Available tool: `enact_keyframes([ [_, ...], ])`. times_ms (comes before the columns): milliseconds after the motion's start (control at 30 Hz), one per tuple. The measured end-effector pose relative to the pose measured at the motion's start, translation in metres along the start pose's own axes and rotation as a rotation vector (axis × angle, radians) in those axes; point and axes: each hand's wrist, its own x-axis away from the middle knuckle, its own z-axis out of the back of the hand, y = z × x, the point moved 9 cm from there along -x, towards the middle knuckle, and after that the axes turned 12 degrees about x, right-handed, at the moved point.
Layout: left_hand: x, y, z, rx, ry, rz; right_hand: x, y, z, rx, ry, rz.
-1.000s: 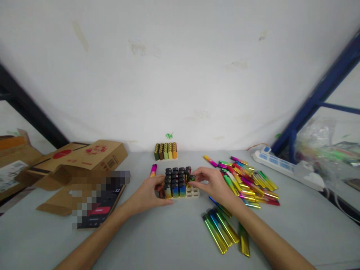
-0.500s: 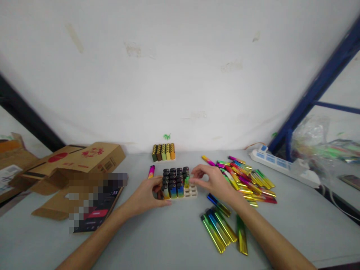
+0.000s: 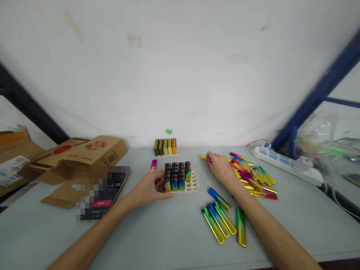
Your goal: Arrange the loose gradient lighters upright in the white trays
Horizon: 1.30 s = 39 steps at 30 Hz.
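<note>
The yellow-and-magenta lighter (image 3: 204, 158) lies flat on the desk (image 3: 157, 232), right of and behind the white tray (image 3: 194, 184); its long axis runs nearly left to right, the yellow end pointing left and slightly toward the wall (image 3: 180, 75), the magenta end running under the fingertips of the right hand (image 3: 221, 167); that grip is curled low over the magenta end, the thumb out of sight, so I cannot tell whether it pinches the lighter or only touches it; the left hand (image 3: 149, 187) has its grip spread in a wide C around the tray's left end, thumb by the front left corner, fingers beside the leftmost column.

The upright lighters (image 3: 174, 183) stand in the tray with long axes vertical and black tops up; bare holes show at its right and front right; nearer the right forearm, the front lighters (image 3: 218, 221) lie flat, most slanting from back left to front right, a green-and-yellow one (image 3: 241, 227) pointing almost straight toward the wearer; the heap of shiny lighters (image 3: 250, 176) lies beyond that forearm, axes at mixed angles.
</note>
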Motion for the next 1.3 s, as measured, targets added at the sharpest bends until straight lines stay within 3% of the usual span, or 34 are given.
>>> enact_keyframes([
  [67,0.0,0.0,-0.001,-0.012,-0.015,0.0,0.002,-0.004,0.004,-0.059,0.018,-0.006],
  [233,-0.001,0.002,-0.001,-0.063,-0.016,-0.014,0.012,-0.009,0.018,-0.513,0.127,0.02],
  [367,0.001,0.003,-0.001,-0.053,-0.012,-0.018,0.016,-0.005,0.026,-0.681,0.205,-0.022],
  [600,0.001,0.007,-0.001,-0.04,-0.016,-0.013,0.016,-0.004,0.012,-1.231,0.115,-0.156],
  [1033,0.001,0.007,-0.001,-0.079,-0.02,-0.005,0.024,-0.027,0.025,-1.514,0.014,-0.092],
  [1300,0.001,0.007,-0.003,-0.034,-0.046,-0.005,0.026,-0.039,0.016,-1.619,-0.16,-0.112],
])
